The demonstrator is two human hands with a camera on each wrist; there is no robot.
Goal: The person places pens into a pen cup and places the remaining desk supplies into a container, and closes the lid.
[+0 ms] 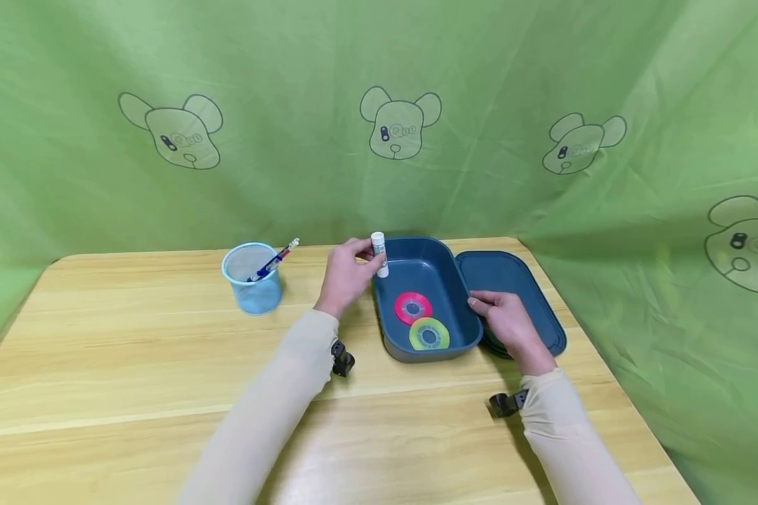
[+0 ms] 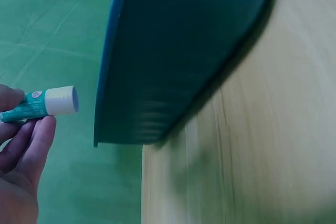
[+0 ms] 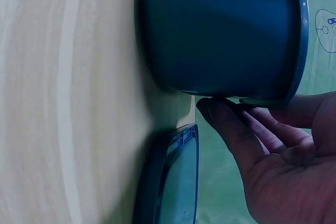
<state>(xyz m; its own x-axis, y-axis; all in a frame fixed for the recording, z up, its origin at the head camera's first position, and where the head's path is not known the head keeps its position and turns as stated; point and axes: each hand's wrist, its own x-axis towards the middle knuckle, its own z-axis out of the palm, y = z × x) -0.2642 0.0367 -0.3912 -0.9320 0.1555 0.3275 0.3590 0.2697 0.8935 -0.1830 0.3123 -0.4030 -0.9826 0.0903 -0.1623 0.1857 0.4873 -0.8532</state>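
Note:
My left hand (image 1: 346, 273) pinches a white-capped glue stick (image 1: 379, 254) with a green label, holding it upright over the left rim of a dark blue plastic box (image 1: 439, 280). In the left wrist view the glue stick (image 2: 39, 103) lies between thumb and fingers, apart from the box wall (image 2: 157, 66). My right hand (image 1: 507, 319) grips the box's right rim, the thumb at the top edge and the fingers against the outer wall, as the right wrist view shows. Inside the box lie a pink ring-shaped disc (image 1: 399, 308) and a yellow-green one (image 1: 441, 327), both with pale centres.
A dark blue lid (image 1: 512, 270) lies right of the box, partly beneath the right hand. Left of the hands stands a light blue mesh pen cup (image 1: 257, 294) with pens (image 1: 271, 265) leaning in it. A green curtain (image 1: 303, 175) hangs behind the wooden table (image 1: 133, 365).

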